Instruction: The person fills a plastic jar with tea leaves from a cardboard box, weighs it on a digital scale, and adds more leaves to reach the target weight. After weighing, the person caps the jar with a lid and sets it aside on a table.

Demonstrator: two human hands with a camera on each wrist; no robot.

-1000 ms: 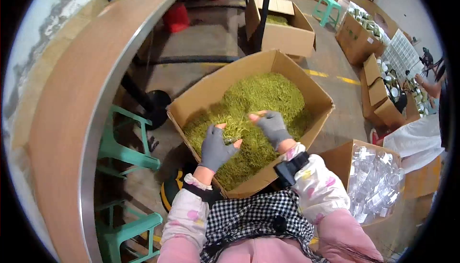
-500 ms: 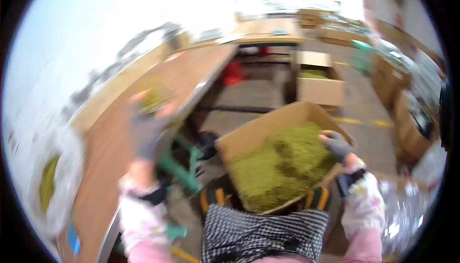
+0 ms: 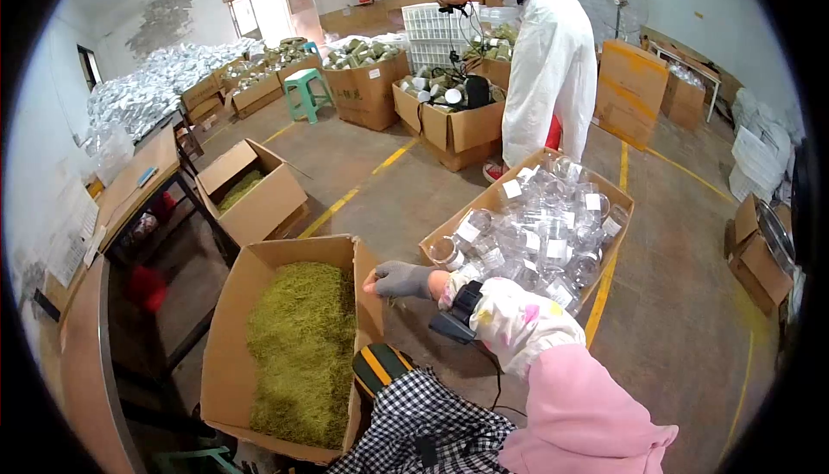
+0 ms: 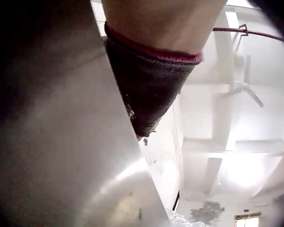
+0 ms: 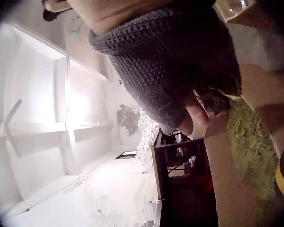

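My right hand (image 3: 404, 280), in a grey fingerless glove, is over the right wall of a cardboard box (image 3: 226, 327) filled with fine green strands (image 3: 302, 353). Its bare fingertips (image 5: 197, 116) are loosely bent at the box wall, and a thin strand hangs below the hand in the head view. My left hand (image 4: 149, 78) is outside the head view. In the left wrist view its gloved back shows beside a pale flat surface (image 4: 61, 142), which hides the fingers. Small green bits stick out near that glove's lower end.
A box of clear plastic jars (image 3: 535, 224) stands to my right. Behind it, a person in white trousers (image 3: 548, 68) stands by boxes of filled jars (image 3: 449, 98). Another box of strands (image 3: 250, 193), a green stool (image 3: 306, 94) and a long table (image 3: 82, 336) are around.
The view has swung right. My left hand, earlier raised over the table with a green clump, has left the head view. My right hand has gone from above the strands to the box's right wall.
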